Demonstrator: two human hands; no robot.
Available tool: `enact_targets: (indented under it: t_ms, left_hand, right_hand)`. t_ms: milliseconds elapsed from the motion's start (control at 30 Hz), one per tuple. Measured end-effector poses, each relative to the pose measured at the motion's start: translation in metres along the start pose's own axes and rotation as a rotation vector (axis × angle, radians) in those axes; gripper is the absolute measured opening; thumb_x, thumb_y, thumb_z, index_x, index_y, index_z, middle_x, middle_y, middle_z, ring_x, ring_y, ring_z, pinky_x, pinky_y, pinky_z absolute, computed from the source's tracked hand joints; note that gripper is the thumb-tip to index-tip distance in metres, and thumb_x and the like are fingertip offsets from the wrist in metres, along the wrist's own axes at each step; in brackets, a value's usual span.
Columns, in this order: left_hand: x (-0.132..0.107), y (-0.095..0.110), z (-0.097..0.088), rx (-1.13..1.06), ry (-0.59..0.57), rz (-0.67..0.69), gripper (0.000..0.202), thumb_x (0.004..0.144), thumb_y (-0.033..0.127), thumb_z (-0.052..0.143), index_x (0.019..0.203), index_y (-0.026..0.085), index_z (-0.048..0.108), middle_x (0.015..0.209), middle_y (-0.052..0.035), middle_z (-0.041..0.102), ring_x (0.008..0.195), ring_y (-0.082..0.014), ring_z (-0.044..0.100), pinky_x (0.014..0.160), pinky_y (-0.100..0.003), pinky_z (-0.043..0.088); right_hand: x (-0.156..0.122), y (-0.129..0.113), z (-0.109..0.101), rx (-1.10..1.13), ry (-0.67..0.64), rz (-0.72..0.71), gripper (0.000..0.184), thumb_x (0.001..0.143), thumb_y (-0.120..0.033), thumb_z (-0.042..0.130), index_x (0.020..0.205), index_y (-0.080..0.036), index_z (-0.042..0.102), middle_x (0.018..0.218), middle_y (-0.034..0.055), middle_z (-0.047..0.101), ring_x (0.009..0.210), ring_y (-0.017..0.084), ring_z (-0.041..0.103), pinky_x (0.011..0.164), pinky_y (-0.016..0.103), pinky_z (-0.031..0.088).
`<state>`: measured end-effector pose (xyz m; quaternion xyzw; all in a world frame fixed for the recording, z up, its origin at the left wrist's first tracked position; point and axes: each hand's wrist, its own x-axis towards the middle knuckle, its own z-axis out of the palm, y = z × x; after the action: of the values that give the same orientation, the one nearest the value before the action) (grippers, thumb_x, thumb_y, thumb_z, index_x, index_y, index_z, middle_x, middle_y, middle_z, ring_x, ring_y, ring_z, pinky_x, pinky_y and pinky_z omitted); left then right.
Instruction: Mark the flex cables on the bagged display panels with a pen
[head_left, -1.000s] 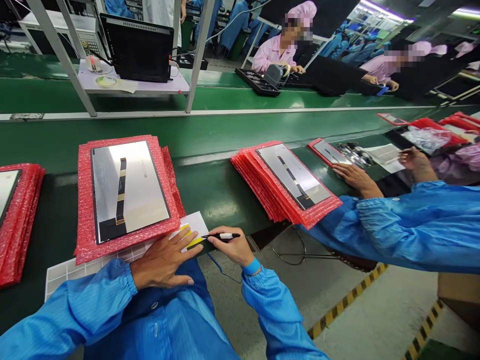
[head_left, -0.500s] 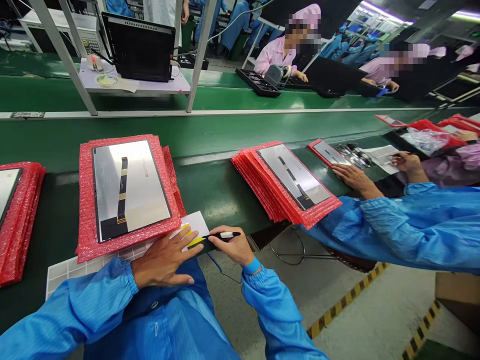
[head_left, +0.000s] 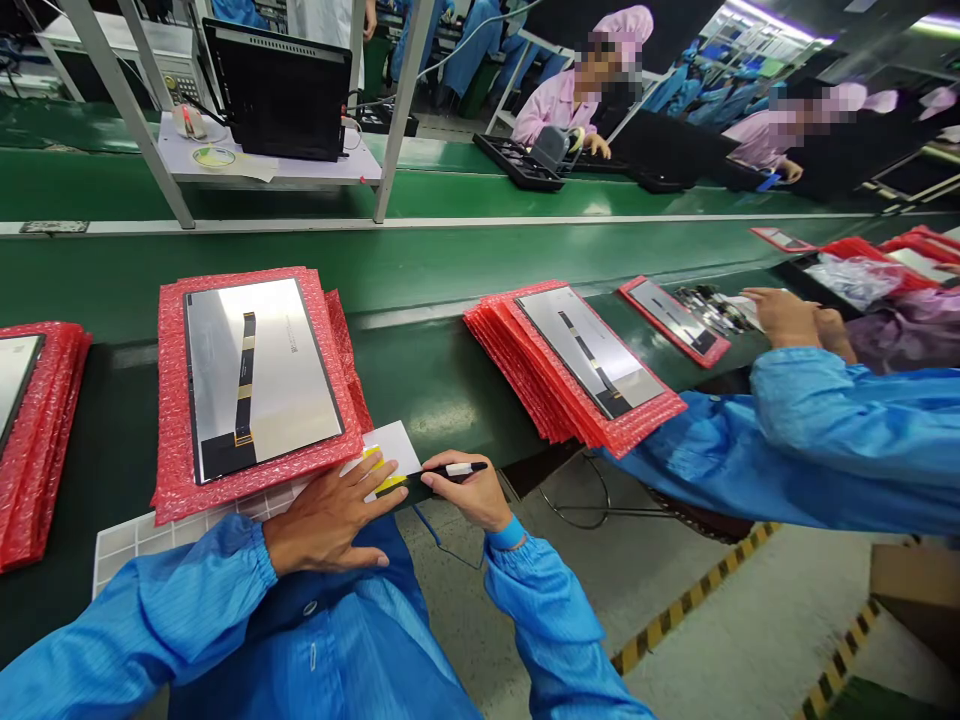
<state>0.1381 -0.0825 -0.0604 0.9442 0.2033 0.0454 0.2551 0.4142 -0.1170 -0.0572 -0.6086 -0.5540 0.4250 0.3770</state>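
Observation:
My right hand (head_left: 472,492) is closed around a black pen with a white band (head_left: 459,469). The pen's tip end points left at a small white and yellow paper (head_left: 394,447) on the table edge. My left hand (head_left: 337,515) lies flat with fingers stretched out, its fingertips on the paper's left part. Just behind it, an LCD panel (head_left: 281,380) with a dark ribbon cable (head_left: 244,385) rests on a stack of red bubble-wrap sleeves (head_left: 174,420). Partly under that stack lies a white sheet with a grid (head_left: 142,540).
More red sleeve stacks stand at left (head_left: 45,480) and right (head_left: 510,375), panels on top. A co-worker's blue sleeve (head_left: 810,430) reaches in at right, near a small panel (head_left: 671,318) and metal parts (head_left: 716,310). A monitor (head_left: 281,90) stands on a shelf across the green table (head_left: 420,270).
My right hand and the pen have shifted slightly to the right; my left hand stays in place. The co-worker's hand has left the small panel and moved right, beside the other hand.

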Motion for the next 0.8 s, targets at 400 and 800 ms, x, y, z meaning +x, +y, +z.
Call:
enact_targets:
  t_ms: [400, 800]
  left_hand:
    - [0.0, -0.002, 0.003, 0.05, 0.015, 0.023, 0.085, 0.094, 0.075, 0.056, 0.163, 0.029, 0.036, 0.172, -0.0125, 0.026, 0.159, -0.0397, 0.024, 0.127, -0.057, 0.023]
    - [0.0, -0.002, 0.004, 0.073, 0.019, 0.03, 0.086, 0.094, 0.074, 0.056, 0.164, 0.028, 0.034, 0.172, -0.0144, 0.027, 0.158, -0.0411, 0.025, 0.126, -0.059, 0.024]
  right_hand:
    - [0.0, 0.002, 0.001, 0.044, 0.009, 0.043, 0.02, 0.079, -0.038, 0.082, 0.087, -0.019, 0.082, 0.064, 0.0031, 0.074, 0.053, 0.018, 0.066, 0.052, 0.028, 0.053]
    - [0.002, -0.003, 0.001, -0.037, -0.016, -0.03, 0.018, 0.078, -0.035, 0.082, 0.084, -0.018, 0.082, 0.065, 0.0023, 0.072, 0.053, 0.014, 0.058, 0.049, 0.025, 0.043]
